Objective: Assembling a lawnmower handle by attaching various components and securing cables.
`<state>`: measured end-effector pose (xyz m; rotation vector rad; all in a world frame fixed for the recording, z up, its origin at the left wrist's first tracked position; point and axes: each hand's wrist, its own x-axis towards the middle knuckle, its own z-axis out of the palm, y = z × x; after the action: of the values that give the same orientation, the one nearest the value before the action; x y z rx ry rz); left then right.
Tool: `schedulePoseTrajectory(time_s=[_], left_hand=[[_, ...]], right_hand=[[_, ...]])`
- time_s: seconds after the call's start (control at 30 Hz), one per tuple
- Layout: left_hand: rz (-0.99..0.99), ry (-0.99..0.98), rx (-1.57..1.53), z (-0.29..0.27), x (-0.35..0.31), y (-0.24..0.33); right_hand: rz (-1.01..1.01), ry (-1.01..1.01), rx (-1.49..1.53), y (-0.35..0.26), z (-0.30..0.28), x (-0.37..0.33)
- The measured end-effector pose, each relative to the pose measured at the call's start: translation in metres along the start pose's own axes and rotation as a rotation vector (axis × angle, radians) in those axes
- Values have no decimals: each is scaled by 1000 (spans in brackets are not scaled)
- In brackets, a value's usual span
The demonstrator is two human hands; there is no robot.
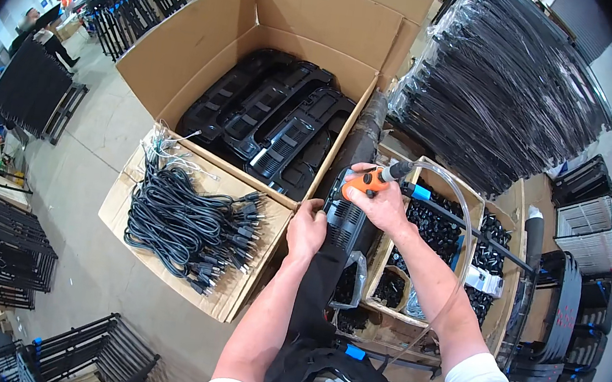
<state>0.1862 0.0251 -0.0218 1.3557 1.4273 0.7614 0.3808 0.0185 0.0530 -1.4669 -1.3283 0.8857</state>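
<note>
A black slatted plastic panel point(342, 224) lies lengthwise before me on a dark padded support. My left hand point(307, 229) is closed on the panel's left edge, with its fingertips partly out of sight. In my right hand point(388, 207) is an orange-and-black air screwdriver point(365, 184), held over the panel's far part. Its working tip is hidden by my fingers. A clear hose point(464, 210) runs from the tool's black end and loops down past my right forearm.
Left of the panel, a large cardboard box point(186, 46) holds several similar black panels. Bundled black cables point(181, 214) lie on cardboard nearby. To the right are trays of small black parts point(424, 221) and a tall stack of dark strips point(502, 85). Racks of black frames point(8, 254) stand around.
</note>
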Motion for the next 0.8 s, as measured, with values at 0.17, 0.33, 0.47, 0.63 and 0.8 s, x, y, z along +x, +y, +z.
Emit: schedulePoseTrajectory(time_s=[0.17,0.33,0.47,0.63,0.8], left_hand=[[10,-45,314,5,2,12],[47,-26,344,10,5,9],[34,-42,393,13,6,13],[82,-22,426,17,10,16],[214,5,483,26,17,12]], right_hand=[[1,34,-13,-6,5,-1],[-19,-23,-157,-27,15,3],[4,-82,-319,-28,17,12],[27,-18,-318,-32,19,14],[24,17,-306,-32,16,11]])
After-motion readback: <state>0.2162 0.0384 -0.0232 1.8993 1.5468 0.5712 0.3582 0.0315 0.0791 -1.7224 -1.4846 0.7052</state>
